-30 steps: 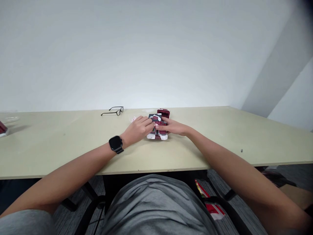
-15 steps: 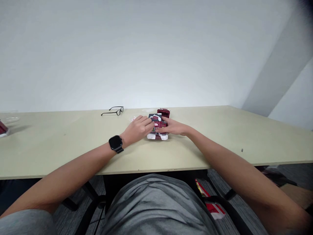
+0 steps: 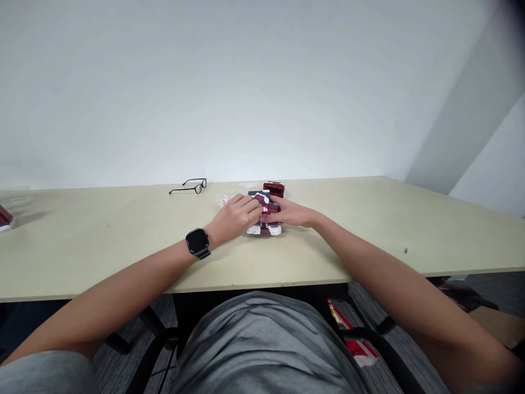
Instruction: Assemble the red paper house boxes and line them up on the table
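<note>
A small boxy dark red, black and white toy [image 3: 264, 229] stands on the table before me; its exact kind is too small to tell. My right hand [image 3: 289, 212] grips its right side, thumb across the front and fingers behind. Over its left front, my left hand [image 3: 241, 212] has its fingers curled together, and whatever its fingertips pinch is hidden. A dark red open piece [image 3: 274, 189] with a hollow inside sits just behind the toy. Beside my left knuckles lies a crumpled white and red wrapper-like thing [image 3: 224, 201].
Black-framed glasses [image 3: 192, 187] lie at the back of the pale table [image 3: 123, 235], near the wall. At the far left edge are a dark red object [image 3: 5, 218] and clear plastic. A tiny grey bit [image 3: 406, 250] lies at right.
My left hand has shifted slightly to the right, its fingers covering more of the toy's front. My right hand keeps its hold in nearly the same place.
</note>
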Demonstrator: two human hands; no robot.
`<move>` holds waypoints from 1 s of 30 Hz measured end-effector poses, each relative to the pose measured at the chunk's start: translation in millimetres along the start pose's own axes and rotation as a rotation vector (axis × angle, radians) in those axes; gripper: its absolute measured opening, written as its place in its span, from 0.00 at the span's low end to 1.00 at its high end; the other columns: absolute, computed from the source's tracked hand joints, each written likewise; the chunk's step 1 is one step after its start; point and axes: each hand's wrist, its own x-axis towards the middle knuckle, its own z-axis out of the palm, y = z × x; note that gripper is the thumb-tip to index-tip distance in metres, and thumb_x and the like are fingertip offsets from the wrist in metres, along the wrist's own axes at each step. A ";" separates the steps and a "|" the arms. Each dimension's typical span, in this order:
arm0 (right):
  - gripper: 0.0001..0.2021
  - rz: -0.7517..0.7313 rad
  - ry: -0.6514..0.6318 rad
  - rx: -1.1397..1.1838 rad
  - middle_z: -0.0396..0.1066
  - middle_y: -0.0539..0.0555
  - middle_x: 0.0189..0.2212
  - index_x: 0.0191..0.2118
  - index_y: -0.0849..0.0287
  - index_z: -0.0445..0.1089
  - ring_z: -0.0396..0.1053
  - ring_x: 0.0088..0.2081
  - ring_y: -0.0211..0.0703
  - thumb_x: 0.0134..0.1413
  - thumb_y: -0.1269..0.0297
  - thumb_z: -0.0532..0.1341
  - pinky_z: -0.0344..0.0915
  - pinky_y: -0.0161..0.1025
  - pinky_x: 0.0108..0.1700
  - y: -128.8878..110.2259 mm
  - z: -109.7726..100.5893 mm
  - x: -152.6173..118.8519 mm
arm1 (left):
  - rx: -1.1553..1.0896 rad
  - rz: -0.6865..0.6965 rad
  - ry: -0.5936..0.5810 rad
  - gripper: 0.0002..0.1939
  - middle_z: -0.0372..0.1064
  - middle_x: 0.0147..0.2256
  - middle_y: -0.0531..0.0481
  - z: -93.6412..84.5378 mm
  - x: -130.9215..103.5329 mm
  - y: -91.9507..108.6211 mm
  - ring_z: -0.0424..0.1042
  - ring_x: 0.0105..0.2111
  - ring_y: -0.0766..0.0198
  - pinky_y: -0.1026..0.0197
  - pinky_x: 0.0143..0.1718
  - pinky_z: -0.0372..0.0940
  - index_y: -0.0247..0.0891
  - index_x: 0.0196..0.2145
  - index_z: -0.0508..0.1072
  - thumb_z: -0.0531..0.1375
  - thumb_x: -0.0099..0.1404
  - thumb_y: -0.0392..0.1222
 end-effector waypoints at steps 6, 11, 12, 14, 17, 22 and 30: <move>0.31 0.024 0.010 -0.026 0.72 0.58 0.56 0.59 0.55 0.65 0.71 0.56 0.53 0.54 0.48 0.72 0.72 0.50 0.58 0.3 -3.1 -1.3 | -0.109 -0.060 -0.044 0.13 0.74 0.37 0.45 2.1 -2.5 -0.8 0.68 0.37 0.59 0.55 0.43 0.63 0.35 0.41 0.75 0.50 0.76 0.30; 0.28 0.008 -0.016 0.087 0.69 0.56 0.61 0.61 0.51 0.68 0.69 0.60 0.53 0.60 0.46 0.68 0.68 0.53 0.64 -4.3 -1.9 -2.5 | -0.438 -0.284 0.047 0.11 0.74 0.36 0.46 11.7 -7.1 -1.8 0.69 0.38 0.59 0.56 0.42 0.65 0.39 0.43 0.78 0.54 0.76 0.38; 0.28 0.005 -0.015 0.092 0.69 0.56 0.61 0.61 0.51 0.68 0.69 0.61 0.53 0.59 0.47 0.68 0.68 0.53 0.65 -5.5 -1.4 -3.1 | -0.495 -0.332 0.069 0.11 0.74 0.38 0.46 12.9 -8.0 -1.9 0.69 0.40 0.58 0.55 0.44 0.66 0.39 0.44 0.78 0.56 0.76 0.41; 0.29 -0.004 -0.013 0.085 0.69 0.56 0.61 0.62 0.51 0.68 0.68 0.61 0.55 0.58 0.47 0.69 0.67 0.55 0.66 -7.6 -1.0 -4.5 | -0.564 -0.413 0.089 0.13 0.74 0.47 0.43 13.5 -9.6 -2.1 0.69 0.48 0.55 0.51 0.51 0.67 0.40 0.51 0.76 0.58 0.75 0.47; 0.30 -0.032 -0.033 0.050 0.69 0.55 0.62 0.62 0.51 0.68 0.68 0.61 0.55 0.56 0.48 0.71 0.67 0.54 0.65 -8.9 -2.0 -6.5 | -0.595 -0.503 0.009 0.29 0.68 0.60 0.38 11.2 -11.8 -3.2 0.64 0.59 0.47 0.41 0.61 0.59 0.41 0.64 0.66 0.61 0.71 0.56; 0.33 -0.056 -0.060 -0.028 0.73 0.56 0.56 0.60 0.53 0.69 0.71 0.56 0.53 0.51 0.51 0.74 0.69 0.52 0.60 -6.2 -4.2 -4.9 | -0.692 -0.478 -0.180 0.34 0.70 0.59 0.38 6.5 -12.5 -7.3 0.67 0.58 0.46 0.41 0.62 0.54 0.42 0.65 0.63 0.59 0.70 0.64; 0.26 -0.144 -0.042 -0.072 0.75 0.55 0.46 0.54 0.59 0.73 0.71 0.46 0.50 0.49 0.58 0.73 0.70 0.46 0.49 -1.6 0.0 0.8 | -0.613 -0.379 -0.191 0.30 0.75 0.50 0.40 -2.1 -4.8 -10.5 0.72 0.50 0.50 0.49 0.55 0.58 0.39 0.55 0.70 0.57 0.70 0.67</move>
